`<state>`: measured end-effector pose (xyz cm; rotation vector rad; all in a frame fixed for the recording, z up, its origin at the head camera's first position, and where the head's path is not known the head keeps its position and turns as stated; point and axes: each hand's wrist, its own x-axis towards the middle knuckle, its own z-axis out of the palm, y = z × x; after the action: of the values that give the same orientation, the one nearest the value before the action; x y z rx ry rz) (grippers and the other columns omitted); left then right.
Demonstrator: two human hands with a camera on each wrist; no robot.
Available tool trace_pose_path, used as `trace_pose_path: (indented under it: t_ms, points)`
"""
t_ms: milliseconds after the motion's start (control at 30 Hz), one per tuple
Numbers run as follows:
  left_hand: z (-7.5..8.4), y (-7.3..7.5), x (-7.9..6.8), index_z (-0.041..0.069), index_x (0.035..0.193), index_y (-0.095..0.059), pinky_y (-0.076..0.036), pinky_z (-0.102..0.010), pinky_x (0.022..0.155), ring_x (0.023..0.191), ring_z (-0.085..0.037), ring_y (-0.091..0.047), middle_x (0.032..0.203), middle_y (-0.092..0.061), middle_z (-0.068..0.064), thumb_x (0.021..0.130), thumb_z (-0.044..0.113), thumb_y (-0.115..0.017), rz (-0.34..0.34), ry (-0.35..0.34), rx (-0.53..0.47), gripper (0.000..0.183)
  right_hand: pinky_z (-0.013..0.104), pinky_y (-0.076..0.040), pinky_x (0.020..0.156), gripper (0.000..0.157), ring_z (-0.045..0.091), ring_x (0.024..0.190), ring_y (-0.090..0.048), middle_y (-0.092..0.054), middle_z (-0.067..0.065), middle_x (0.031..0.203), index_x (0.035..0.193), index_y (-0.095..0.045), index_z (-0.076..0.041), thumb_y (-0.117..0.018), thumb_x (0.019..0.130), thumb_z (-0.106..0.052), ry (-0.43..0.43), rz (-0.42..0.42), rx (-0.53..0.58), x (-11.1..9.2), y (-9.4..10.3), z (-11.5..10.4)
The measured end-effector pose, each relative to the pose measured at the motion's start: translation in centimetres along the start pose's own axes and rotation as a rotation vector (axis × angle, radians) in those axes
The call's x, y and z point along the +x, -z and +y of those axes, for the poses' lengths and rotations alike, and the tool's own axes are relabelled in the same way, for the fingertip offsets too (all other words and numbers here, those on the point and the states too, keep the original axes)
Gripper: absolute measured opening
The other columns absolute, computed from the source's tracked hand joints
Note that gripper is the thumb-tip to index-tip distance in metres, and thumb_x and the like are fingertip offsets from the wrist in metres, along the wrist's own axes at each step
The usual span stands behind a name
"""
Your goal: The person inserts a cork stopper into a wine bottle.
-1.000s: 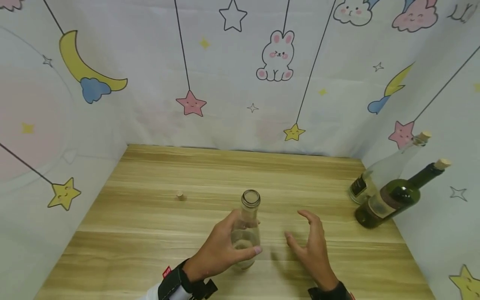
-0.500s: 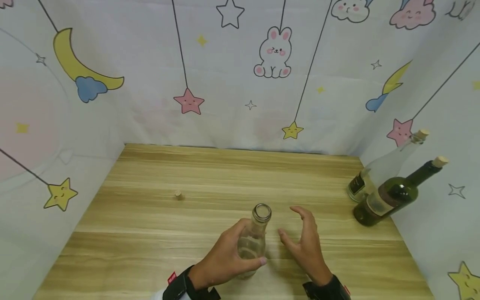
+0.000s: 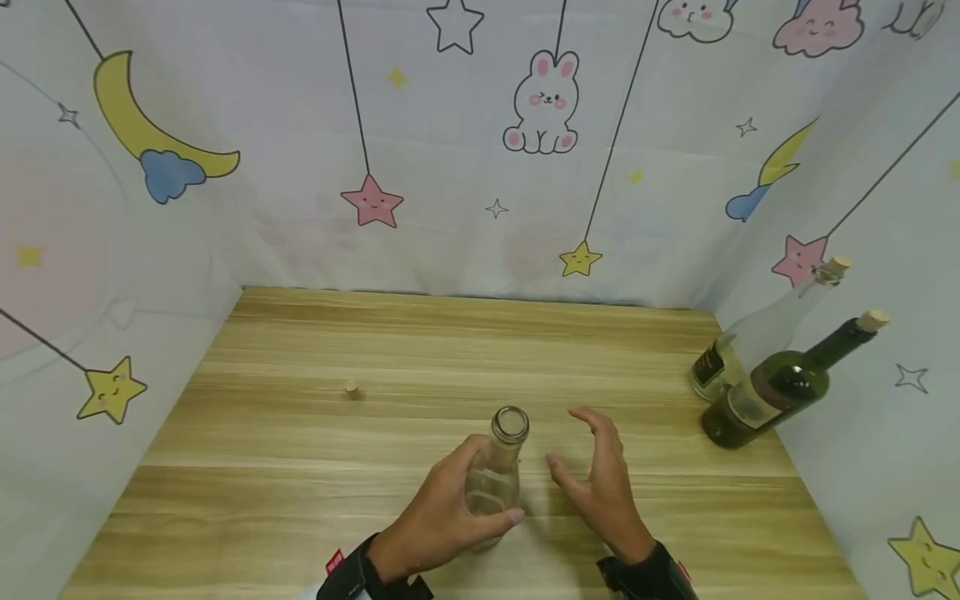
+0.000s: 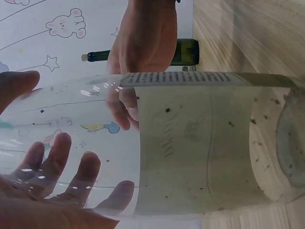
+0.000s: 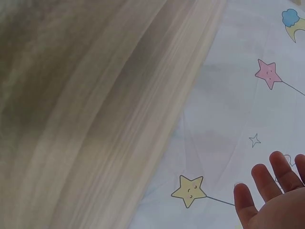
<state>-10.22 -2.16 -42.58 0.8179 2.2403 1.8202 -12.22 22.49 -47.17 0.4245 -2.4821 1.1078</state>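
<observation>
A clear glass bottle (image 3: 492, 489) with an uncorked mouth stands near the middle front of the table. My left hand (image 3: 442, 508) grips its body, with the thumb on the near side. In the left wrist view, a pale label (image 4: 190, 148) shows through the glass, and dark specks dot the bottle. To the bottle's right, my right hand (image 3: 603, 496) hovers apart from it, thumb and fingers spread in a loose curve, holding nothing. A small cork (image 3: 352, 389) lies on the table, left of the bottle and farther back.
At the right edge, a corked clear bottle (image 3: 757, 333) and a corked dark green wine bottle (image 3: 795, 382) stand close together. White cloth (image 3: 450, 250) printed with cartoon stars and animals walls in the back and sides of the wooden table (image 3: 300, 450).
The left hand has brought the bottle slightly right and nearer to me, and its mouth sits lower in view. My right hand has shifted a little left, remaining empty.
</observation>
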Motion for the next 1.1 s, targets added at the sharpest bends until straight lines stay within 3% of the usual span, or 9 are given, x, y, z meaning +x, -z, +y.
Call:
trace_pose_path:
  t_ms: [133,367,433,500,600,667,800,933,1100]
  points:
    - [-0.1,0.1,-0.1,0.018,0.127,-0.049,-0.058,-0.037,0.087,0.108,-0.016,-0.064,0.12,-0.061,0.004,0.081,0.025,-0.085,-0.005,0.018,0.005,0.058,0.061,-0.037,0.098,0.065,0.04,0.123,-0.047,-0.053,0.023,0.13,0.133,-0.049,0.005,-0.082,0.077,-0.002,0.052,-0.012,-0.011,1.0,-0.1,0.0]
    - [-0.1,0.4,-0.3,0.022,0.135,-0.045,-0.059,-0.035,0.082,0.103,-0.021,-0.067,0.12,-0.062,0.002,0.079,0.028,-0.086,-0.009,0.055,-0.052,0.069,0.051,-0.049,0.092,0.029,0.027,0.107,-0.061,-0.068,0.009,0.11,0.112,-0.066,-0.006,-0.077,0.085,-0.004,0.144,-0.142,-0.034,5.1,-1.7,-0.5]
    - [-0.1,0.5,-0.6,0.024,0.139,-0.044,-0.059,-0.037,0.086,0.107,-0.02,-0.065,0.124,-0.062,0.001,0.079,0.028,-0.087,0.024,0.006,-0.041,0.074,0.047,-0.053,0.089,0.025,0.025,0.102,-0.063,-0.069,0.009,0.105,0.108,-0.067,-0.006,-0.077,0.085,-0.002,0.202,-0.197,-0.02,6.6,-2.8,-0.7]
    - [0.0,0.8,-0.8,0.021,0.142,-0.043,-0.056,-0.039,0.095,0.115,-0.022,-0.061,0.13,-0.06,-0.003,0.082,0.023,-0.084,0.075,-0.091,-0.043,0.073,0.045,-0.057,0.084,0.023,0.024,0.097,-0.065,-0.069,0.01,0.101,0.106,-0.068,-0.004,-0.077,0.085,0.0,0.269,-0.232,0.007,8.1,-4.0,-0.9]
    - [0.0,1.4,-1.0,0.009,0.143,-0.044,-0.046,-0.038,0.109,0.128,-0.027,-0.053,0.137,-0.057,-0.012,0.092,0.011,-0.068,0.169,-0.264,-0.075,0.056,0.043,-0.058,0.078,0.018,0.024,0.09,-0.065,-0.069,0.011,0.096,0.102,-0.068,-0.002,-0.076,0.086,-0.001,0.355,-0.245,0.035,10.0,-6.0,-1.1]
    - [0.0,1.8,-0.9,0.003,0.139,-0.047,-0.042,-0.033,0.113,0.13,-0.03,-0.051,0.134,-0.057,-0.017,0.097,0.001,-0.054,0.223,-0.309,-0.133,0.042,0.041,-0.058,0.075,0.015,0.024,0.086,-0.065,-0.069,0.01,0.093,0.1,-0.069,-0.001,-0.075,0.086,-0.001,0.392,-0.251,0.033,11.1,-7.4,-1.1]
    - [-0.3,2.2,-0.9,-0.001,0.127,-0.056,-0.043,-0.023,0.108,0.12,-0.029,-0.058,0.119,-0.063,-0.02,0.101,-0.012,-0.04,0.345,-0.251,-0.178,0.033,0.034,-0.058,0.073,0.014,0.022,0.084,-0.065,-0.068,0.006,0.093,0.099,-0.069,-0.005,-0.076,0.087,-0.007,0.432,-0.317,-0.029,13.0,-10.6,-1.1]
    - [-0.7,2.2,-1.0,0.0,0.114,-0.063,-0.045,-0.02,0.102,0.11,-0.029,-0.061,0.109,-0.065,-0.018,0.099,-0.014,-0.046,0.429,-0.17,-0.149,0.026,0.03,-0.058,0.076,0.015,0.022,0.088,-0.066,-0.067,0.004,0.097,0.102,-0.067,-0.008,-0.075,0.089,-0.013,0.461,-0.418,-0.079,14.8,-13.9,-1.7]
    - [-1.0,2.1,-1.0,0.003,0.104,-0.067,-0.048,-0.023,0.097,0.102,-0.023,-0.064,0.103,-0.067,-0.014,0.096,-0.015,-0.052,0.478,-0.148,-0.127,0.025,0.031,-0.057,0.078,0.017,0.023,0.092,-0.066,-0.067,0.007,0.102,0.105,-0.066,-0.006,-0.072,0.092,-0.015,0.458,-0.523,-0.08,16.5,-16.9,-3.0]
